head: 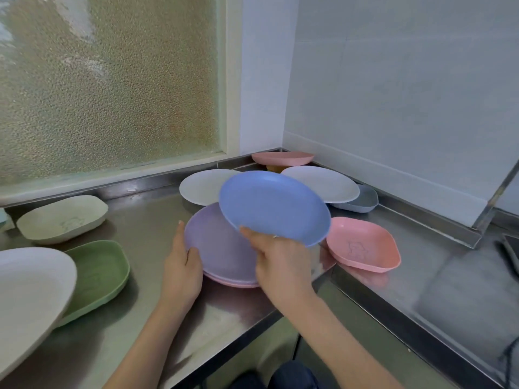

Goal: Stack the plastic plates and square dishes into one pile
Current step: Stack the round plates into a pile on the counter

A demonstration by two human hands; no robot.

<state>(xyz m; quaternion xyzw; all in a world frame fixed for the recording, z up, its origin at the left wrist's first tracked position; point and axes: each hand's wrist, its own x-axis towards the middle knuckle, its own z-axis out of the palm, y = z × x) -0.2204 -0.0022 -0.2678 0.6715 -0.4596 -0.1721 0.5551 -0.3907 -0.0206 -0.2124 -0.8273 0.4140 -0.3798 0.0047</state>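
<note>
My right hand [280, 256] grips the near rim of a round blue plate [273, 204], held tilted in the air above a purple plate [219, 242]. The purple plate lies on a pink plate [233, 283], forming a low pile on the steel counter [146, 220]. My left hand [182, 265] holds the pile's left edge. Around it lie two white round plates [200, 186] [325, 182], a pink square dish [362, 244], a grey square dish [361, 202], a green square dish [95, 273] and a cream square dish [63, 217].
A pink dish [282, 158] sits on something orange in the back corner. A large white plate [28, 287] overlaps the green dish at the near left. A frosted window is behind the counter, a tiled wall to the right. A sink edge [505, 245] is at the far right.
</note>
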